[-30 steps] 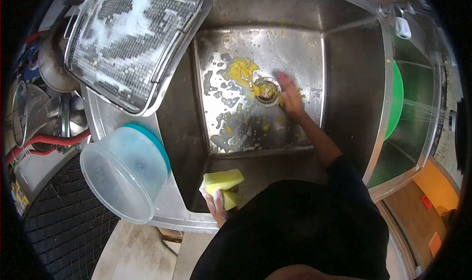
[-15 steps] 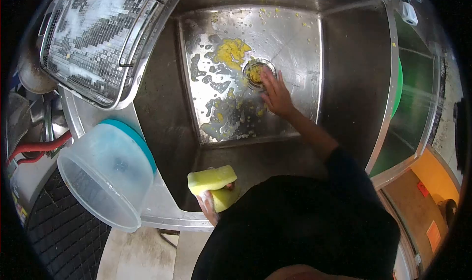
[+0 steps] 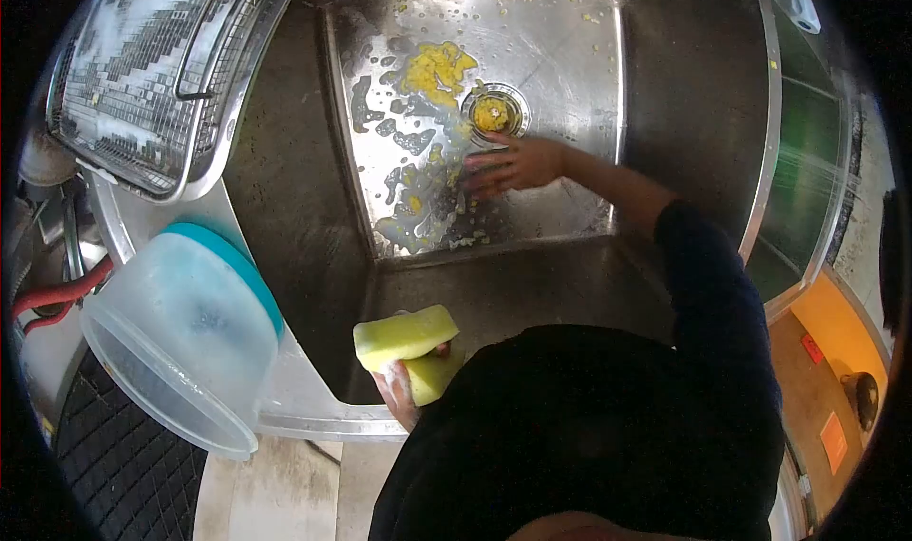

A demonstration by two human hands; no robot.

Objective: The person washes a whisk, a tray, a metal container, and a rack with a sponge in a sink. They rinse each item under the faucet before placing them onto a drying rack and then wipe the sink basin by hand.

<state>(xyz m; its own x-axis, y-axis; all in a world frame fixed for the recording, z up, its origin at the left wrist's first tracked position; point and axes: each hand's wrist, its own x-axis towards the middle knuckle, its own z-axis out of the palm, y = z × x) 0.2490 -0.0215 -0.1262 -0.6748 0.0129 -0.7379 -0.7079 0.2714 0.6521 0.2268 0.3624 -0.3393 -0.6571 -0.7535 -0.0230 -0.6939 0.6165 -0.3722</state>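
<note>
Left grip [image 3: 404,389] half-hidden behind sponge [image 3: 407,337]

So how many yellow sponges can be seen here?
1. The yellow sponge is in the left hand at the sink's near edge. Others may be hidden behind the person.

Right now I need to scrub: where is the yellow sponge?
The yellow sponge is in the left hand, at the sink's near edge, right of the plastic tub.

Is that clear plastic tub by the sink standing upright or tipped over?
Tipped. The clear tub lies on its side on the sink's left rim, its open mouth facing down-left and its teal-tinted bottom toward the basin.
</note>
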